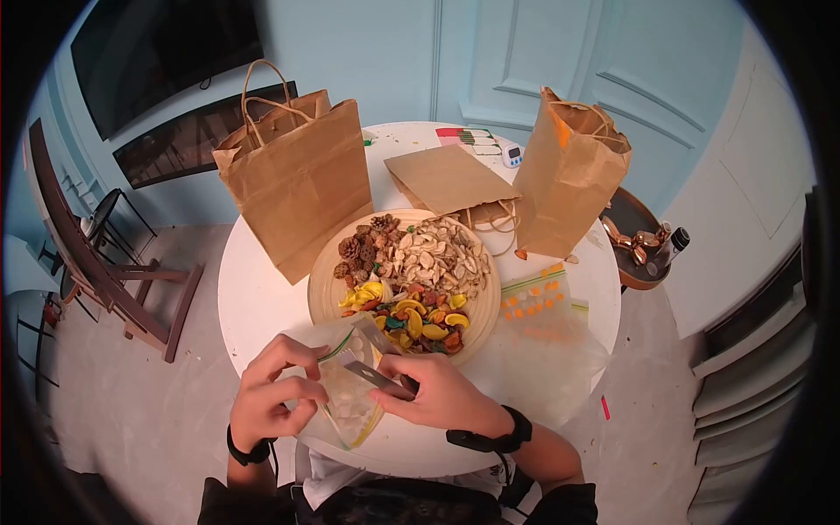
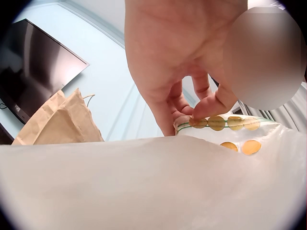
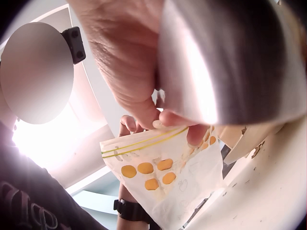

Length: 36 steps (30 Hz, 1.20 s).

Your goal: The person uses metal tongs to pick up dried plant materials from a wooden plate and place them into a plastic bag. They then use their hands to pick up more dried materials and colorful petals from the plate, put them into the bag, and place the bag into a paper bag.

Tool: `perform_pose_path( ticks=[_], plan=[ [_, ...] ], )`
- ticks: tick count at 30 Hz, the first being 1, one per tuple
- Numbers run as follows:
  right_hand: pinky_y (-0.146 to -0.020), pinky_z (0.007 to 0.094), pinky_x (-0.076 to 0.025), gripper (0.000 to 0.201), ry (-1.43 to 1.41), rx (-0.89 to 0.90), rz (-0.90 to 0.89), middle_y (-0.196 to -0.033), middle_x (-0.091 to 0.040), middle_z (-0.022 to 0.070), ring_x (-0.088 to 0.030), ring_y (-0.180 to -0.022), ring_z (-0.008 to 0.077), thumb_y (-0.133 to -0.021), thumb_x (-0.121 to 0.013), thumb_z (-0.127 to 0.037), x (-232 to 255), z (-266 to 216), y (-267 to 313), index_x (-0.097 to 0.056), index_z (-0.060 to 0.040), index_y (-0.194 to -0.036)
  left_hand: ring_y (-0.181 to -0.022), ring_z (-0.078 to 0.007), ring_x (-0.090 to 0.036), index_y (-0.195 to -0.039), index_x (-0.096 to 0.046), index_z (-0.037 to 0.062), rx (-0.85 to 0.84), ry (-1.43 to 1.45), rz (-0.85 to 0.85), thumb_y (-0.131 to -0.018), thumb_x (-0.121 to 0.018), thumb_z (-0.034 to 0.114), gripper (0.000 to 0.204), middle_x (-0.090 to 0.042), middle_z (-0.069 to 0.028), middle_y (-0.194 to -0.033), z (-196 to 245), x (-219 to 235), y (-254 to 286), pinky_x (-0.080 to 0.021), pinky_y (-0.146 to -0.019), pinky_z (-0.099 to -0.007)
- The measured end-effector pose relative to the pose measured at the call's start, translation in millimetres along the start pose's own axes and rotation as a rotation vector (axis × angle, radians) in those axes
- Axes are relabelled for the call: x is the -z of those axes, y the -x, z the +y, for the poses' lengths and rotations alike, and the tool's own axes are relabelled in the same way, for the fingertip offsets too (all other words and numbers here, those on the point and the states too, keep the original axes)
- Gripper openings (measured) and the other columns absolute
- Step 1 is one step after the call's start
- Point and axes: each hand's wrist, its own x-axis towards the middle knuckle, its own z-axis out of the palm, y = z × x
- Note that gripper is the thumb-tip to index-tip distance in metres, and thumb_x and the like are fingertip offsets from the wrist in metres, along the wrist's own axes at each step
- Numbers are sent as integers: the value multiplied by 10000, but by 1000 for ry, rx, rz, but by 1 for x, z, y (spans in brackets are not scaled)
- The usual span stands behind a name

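Observation:
My left hand (image 1: 278,389) pinches the rim of a clear zip bag (image 3: 192,172) printed with orange dots. The bag's mouth is spread apart at the table's front edge. My right hand (image 1: 442,394) grips metal tongs (image 1: 374,376), their two flat arms pointing to the bag's mouth. In the right wrist view the shiny bend of the tongs covers much of that hand, and fingertips lie against the bag's yellow seal. Just beyond my hands is a round wooden tray (image 1: 320,289) with pine cones (image 1: 354,252), pale dried pieces (image 1: 442,258) and colourful potpourri (image 1: 424,325).
Brown paper bags stand at the back left (image 1: 306,188) and back right (image 1: 569,175); a folded one (image 1: 451,178) lies between them. Another dotted zip bag (image 1: 544,302) lies right of the tray. A small white timer (image 1: 512,156) sits at the back of the white table (image 1: 262,289).

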Motion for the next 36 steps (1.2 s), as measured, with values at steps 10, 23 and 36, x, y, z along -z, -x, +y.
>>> perform_pose_path(
  ticks=[10, 23, 36],
  plan=[
    [-669, 223, -470, 197, -80, -161, 47, -859, -608, -10, -545, -735, 31, -915, -743, -53, -3, 1, 2, -640, -29, -1082, -1438, -450, -420, -1160, -730, 151, 97, 66, -84, -637, -962, 272, 585, -391, -266, -1533, -5, 10, 3, -337, -1186, -599],
    [-645, 208, -410, 265, -293, -43, 118, -815, -553, -71, -476, -717, -11, -945, -715, -56, -6, -6, 3, -644, -57, -1200, -1525, -476, -289, -1294, -523, 143, 89, -277, -569, -483, -996, 578, 1035, -221, -287, -1653, 4, -11, -31, -226, -1174, -733],
    [-605, 250, -467, 505, -90, 13, 139, -907, -642, 25, -548, -639, 86, -909, -787, -338, 63, -34, -34, -578, -61, -1275, -1088, -280, -605, -961, -418, 47, 204, -411, -318, -609, -992, 477, 800, -633, -186, -1255, 9, 103, -95, -472, -943, -350]
  ],
)
